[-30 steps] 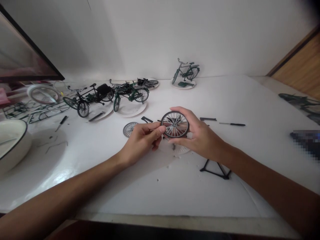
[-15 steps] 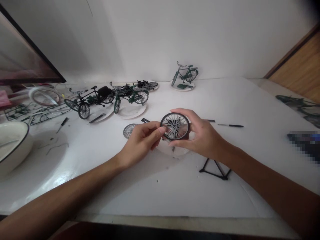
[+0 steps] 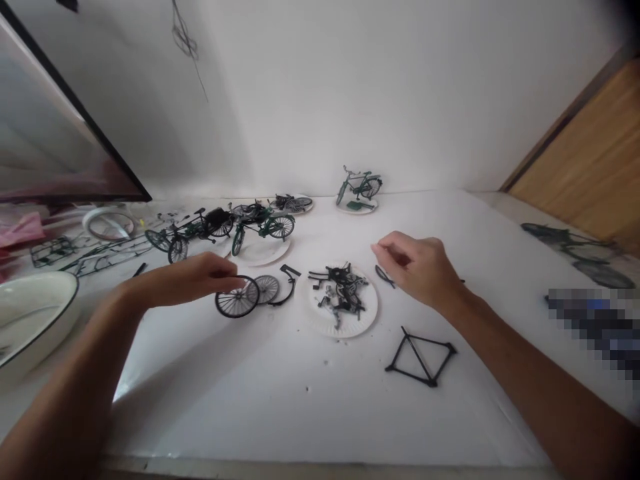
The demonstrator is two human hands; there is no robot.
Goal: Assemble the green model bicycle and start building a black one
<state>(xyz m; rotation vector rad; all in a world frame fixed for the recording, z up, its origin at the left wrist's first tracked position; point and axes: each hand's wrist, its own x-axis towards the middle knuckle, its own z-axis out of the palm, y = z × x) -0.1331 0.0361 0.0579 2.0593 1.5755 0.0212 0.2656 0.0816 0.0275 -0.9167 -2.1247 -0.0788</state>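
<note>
My left hand [image 3: 183,280] reaches out to the left of centre, its fingertips closed on the top rim of a black-tyred spoked wheel [image 3: 237,299] that tilts low over the white table. A smaller silver wheel [image 3: 267,288] and a curved black mudguard [image 3: 286,291] lie just right of it. My right hand [image 3: 420,270] hovers right of a paper plate [image 3: 369,319] that holds several small black and silver parts. Its fingers are curled in with nothing visible in them. A small black part [image 3: 384,276] lies under its thumb.
A black diamond-shaped frame [image 3: 419,357] lies near the front right. Model bicycles stand on plates behind: a black one [image 3: 190,232], a green one [image 3: 263,227] and another green one [image 3: 359,185] by the wall. A white bowl [image 3: 30,313] and a monitor [image 3: 65,153] are at the left.
Both hands held the wheel over the plate before. Now the right hand has let go and drawn right, and the left hand has carried the wheel down to the left. The view tilted up.
</note>
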